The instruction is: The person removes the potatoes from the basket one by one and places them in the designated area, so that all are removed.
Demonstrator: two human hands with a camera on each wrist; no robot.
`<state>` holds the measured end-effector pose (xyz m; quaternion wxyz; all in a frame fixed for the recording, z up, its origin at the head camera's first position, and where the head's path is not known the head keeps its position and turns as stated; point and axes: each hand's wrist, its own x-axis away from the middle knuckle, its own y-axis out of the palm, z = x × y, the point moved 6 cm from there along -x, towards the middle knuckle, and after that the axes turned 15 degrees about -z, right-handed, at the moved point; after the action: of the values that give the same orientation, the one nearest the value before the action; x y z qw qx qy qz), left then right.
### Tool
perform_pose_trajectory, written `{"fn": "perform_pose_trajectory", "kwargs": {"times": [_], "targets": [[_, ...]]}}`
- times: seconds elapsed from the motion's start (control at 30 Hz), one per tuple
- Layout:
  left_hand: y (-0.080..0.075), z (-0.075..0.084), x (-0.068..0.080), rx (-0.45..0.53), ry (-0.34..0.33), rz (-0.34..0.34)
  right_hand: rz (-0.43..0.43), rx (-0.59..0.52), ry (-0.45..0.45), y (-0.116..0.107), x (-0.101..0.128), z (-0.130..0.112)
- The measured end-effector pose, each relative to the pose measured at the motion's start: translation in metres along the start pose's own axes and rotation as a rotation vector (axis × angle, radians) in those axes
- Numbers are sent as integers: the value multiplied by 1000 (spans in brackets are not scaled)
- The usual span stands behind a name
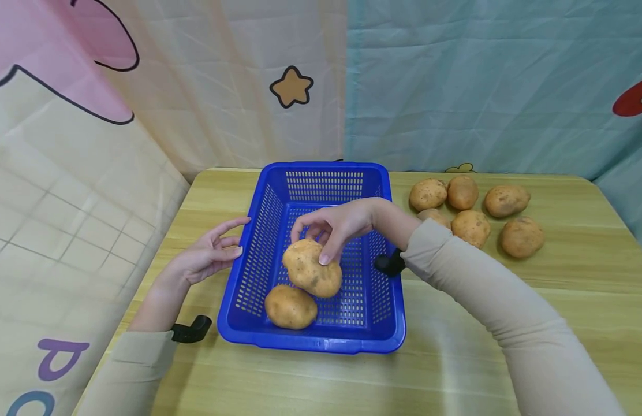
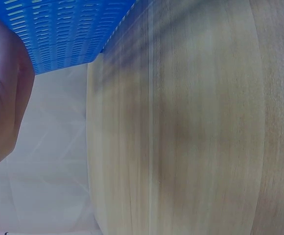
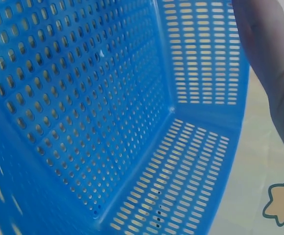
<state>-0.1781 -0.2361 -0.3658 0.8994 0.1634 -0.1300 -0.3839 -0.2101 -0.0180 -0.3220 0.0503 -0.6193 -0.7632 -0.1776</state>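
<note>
A blue plastic basket [image 1: 310,342] with slotted walls stands on the wooden table. My right hand [image 1: 342,226] grips a large, lumpy potato [image 1: 312,268] over the basket, thumb on its near side and fingers behind. Below it, a second potato [image 1: 291,307] lies in the basket's near left part. My left hand [image 1: 209,254] is at the basket's left rim, fingers nearly straight, fingertips right at the edge. In the left wrist view the left hand [image 2: 7,83] shows beside the slotted wall. The right wrist view shows the basket's inside [image 3: 203,110], with the held potato out of sight.
Several potatoes lie in a loose group right of the basket, among them a far right one [image 1: 507,200] and a nearer one [image 1: 522,237]. The right forearm [image 1: 487,306] passes close in front of them. A printed curtain [image 1: 456,86] hangs behind the wooden table [image 1: 456,370].
</note>
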Motion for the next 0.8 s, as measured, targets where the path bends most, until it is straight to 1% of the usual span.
{"fn": "perform_pose_trajectory", "kwargs": {"times": [0.07,0.27,0.47,0.8], "targets": [[0,0,0,-2,-4,4,42,-2,-7,0,2,-2],[0,0,0,-2,-12,15,163,-56,-41,-1,11,-5],[0,0,0,8,-6,2,265,-88,-78,1,24,-8],[0,0,0,7,-5,-10,372,-144,-133,8,47,-12]]}}
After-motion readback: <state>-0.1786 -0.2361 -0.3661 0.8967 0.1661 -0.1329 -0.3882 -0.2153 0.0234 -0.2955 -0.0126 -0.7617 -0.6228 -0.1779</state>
